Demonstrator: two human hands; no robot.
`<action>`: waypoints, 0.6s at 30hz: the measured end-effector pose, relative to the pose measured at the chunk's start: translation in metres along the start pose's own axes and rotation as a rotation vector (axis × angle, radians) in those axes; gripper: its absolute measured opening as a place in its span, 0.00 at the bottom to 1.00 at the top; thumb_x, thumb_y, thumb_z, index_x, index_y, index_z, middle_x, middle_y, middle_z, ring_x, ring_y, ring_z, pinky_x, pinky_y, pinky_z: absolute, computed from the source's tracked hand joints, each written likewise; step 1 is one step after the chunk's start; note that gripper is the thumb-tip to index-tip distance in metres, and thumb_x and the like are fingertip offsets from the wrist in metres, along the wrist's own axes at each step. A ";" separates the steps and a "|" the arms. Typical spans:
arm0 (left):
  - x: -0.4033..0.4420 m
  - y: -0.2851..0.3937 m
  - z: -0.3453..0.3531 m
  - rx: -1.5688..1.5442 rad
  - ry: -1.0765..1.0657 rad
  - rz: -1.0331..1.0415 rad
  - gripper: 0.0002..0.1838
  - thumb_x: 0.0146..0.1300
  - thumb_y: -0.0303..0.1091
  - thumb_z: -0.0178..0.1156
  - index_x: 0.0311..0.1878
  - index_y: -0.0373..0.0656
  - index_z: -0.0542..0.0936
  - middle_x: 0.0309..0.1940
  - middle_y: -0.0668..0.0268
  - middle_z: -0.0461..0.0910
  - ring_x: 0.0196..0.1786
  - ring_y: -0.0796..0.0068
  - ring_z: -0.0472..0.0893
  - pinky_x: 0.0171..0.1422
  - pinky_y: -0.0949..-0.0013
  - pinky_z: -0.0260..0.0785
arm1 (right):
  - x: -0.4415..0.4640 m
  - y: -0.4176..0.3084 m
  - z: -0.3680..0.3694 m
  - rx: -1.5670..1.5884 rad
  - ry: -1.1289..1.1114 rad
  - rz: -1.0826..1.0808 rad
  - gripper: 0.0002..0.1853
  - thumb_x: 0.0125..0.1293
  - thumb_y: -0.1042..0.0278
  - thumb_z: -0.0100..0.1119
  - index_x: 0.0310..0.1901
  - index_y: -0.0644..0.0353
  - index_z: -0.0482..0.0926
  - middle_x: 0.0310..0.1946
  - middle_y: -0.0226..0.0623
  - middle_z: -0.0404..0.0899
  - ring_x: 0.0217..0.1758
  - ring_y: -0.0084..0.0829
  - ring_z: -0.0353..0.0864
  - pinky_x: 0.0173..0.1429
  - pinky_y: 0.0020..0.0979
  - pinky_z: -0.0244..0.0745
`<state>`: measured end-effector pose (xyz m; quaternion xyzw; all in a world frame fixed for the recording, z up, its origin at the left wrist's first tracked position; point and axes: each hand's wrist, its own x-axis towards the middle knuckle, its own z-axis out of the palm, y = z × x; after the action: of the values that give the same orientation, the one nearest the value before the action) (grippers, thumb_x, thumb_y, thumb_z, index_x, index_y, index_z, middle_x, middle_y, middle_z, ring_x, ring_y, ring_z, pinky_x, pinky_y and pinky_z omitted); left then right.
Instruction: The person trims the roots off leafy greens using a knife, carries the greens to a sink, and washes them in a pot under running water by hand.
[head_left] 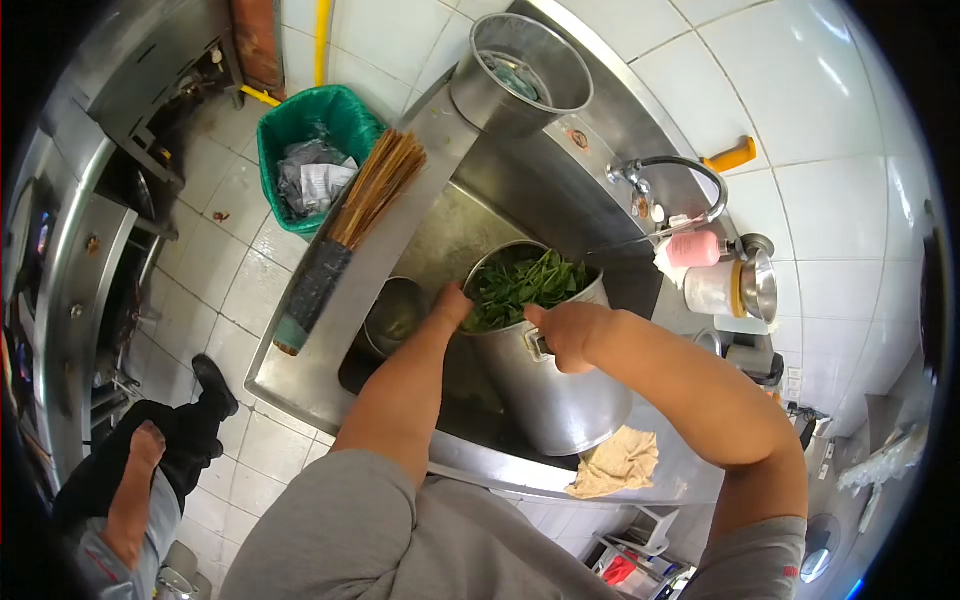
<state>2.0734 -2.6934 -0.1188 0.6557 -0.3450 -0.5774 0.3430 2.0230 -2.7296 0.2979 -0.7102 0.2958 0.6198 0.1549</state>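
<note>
A large metal stockpot leans in the sink, its mouth tilted away from me. Leafy greens fill its opening. My left hand is closed on the left side of the rim, though its fingertips are partly hidden. On the near right side, my right hand grips the pot beside a side handle, fingers curled at the rim. To the left of the pot, partly behind my left forearm, a metal bowl sits in the sink basin.
A stick broom lies along the sink's left ledge, beside a green-lined bin. Another metal pot stands at the back. The faucet and a pink bottle are right. A cloth lies in front. Another person is lower left.
</note>
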 end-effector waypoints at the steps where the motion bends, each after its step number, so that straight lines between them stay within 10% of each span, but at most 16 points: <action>1: -0.006 0.009 -0.003 -0.004 0.005 0.002 0.25 0.58 0.30 0.68 0.61 0.44 0.87 0.55 0.49 0.89 0.59 0.43 0.87 0.63 0.48 0.78 | -0.001 0.000 0.001 -0.009 0.012 0.004 0.46 0.64 0.77 0.61 0.82 0.63 0.50 0.47 0.56 0.89 0.55 0.54 0.89 0.54 0.48 0.83; 18: -0.013 0.027 -0.003 0.159 -0.064 -0.062 0.22 0.63 0.32 0.65 0.60 0.40 0.87 0.56 0.43 0.87 0.60 0.39 0.86 0.64 0.46 0.77 | 0.004 -0.009 -0.012 -0.050 -0.047 0.094 0.51 0.62 0.74 0.63 0.86 0.57 0.50 0.54 0.51 0.89 0.58 0.52 0.90 0.54 0.48 0.84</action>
<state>2.0736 -2.6968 -0.0890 0.6721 -0.3801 -0.5794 0.2608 2.0383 -2.7301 0.2952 -0.6844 0.3096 0.6501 0.1147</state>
